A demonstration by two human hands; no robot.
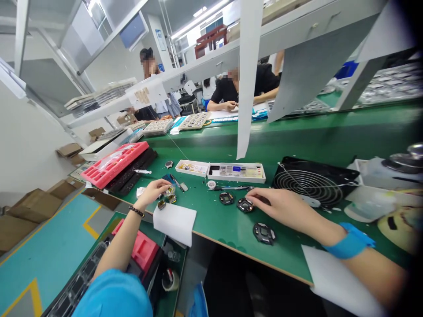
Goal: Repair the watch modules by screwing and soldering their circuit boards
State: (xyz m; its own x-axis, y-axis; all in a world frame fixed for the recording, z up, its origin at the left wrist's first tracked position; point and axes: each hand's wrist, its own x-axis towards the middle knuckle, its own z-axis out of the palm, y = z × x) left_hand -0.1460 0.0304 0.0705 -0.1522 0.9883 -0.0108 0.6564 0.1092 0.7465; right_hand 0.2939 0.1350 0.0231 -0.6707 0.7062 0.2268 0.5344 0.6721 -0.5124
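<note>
My right hand (284, 207) reaches in from the right, its thumb and forefinger closed on the edge of a round black part (244, 205) lying on the green bench. A second round black part (226, 198) sits to its left. Nearer the bench edge is a third, larger black part (263, 233) with notched sides. My left hand (155, 192) has its fingertips together over several small clear and yellowish pieces (172, 198); what they pinch, if anything, is too small to make out. A small dark square piece (161, 204) rests just below that hand.
White boxes of small parts (236, 172) stand mid-bench, behind tweezers and a pen-like tool (228, 188). A black fan (310, 181) with a wire guard is at right. Red trays (115, 163) are stacked at left. White paper (175, 220) overhangs the edge. A person (228, 94) sits opposite.
</note>
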